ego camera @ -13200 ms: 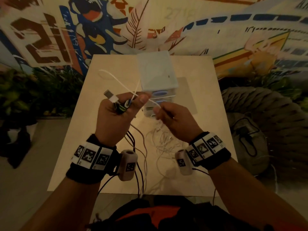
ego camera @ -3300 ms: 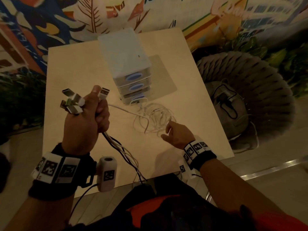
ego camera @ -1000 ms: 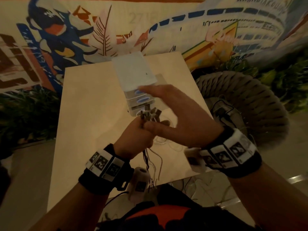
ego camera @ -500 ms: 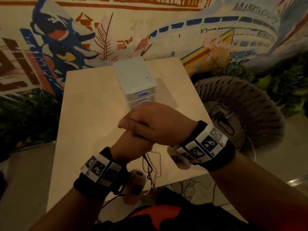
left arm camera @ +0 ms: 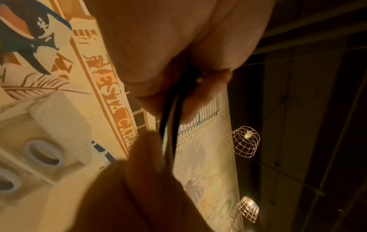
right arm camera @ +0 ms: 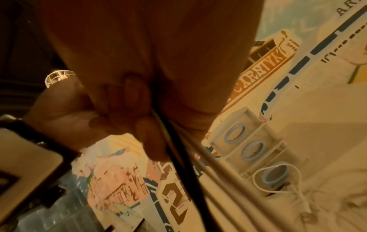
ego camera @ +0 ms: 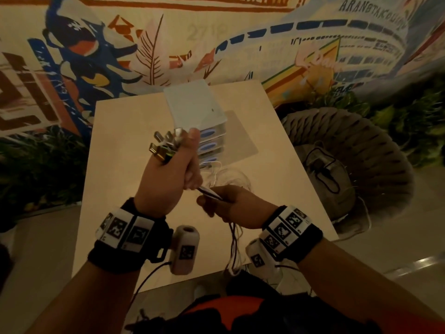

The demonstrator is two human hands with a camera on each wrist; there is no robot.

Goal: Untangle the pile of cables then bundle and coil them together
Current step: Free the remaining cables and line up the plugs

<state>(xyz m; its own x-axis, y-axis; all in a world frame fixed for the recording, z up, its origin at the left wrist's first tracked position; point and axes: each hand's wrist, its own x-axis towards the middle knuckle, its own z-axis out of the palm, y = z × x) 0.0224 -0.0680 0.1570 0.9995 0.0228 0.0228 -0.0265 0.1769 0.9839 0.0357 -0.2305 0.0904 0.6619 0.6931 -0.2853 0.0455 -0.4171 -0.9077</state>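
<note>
Gathering mostly done: left hand [ego camera: 168,179] clenched round the cable bundle [ego camera: 210,192] with plugs [ego camera: 166,145] fanned above the fist, right hand [ego camera: 231,206] closed on the strands just below; coiling judged unstarted. Beyond the grip, loose white cable [ego camera: 228,175] left on the table [ego camera: 115,153] beside the drawer unit [ego camera: 195,107]; tails trailing over the near edge, open tabletop left of the fist.

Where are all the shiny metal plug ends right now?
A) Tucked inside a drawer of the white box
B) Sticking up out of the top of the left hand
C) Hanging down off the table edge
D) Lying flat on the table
B: the plug ends fan out above the left hand, which grips the cables below them, while the right hand holds the same bundle lower down.
</note>
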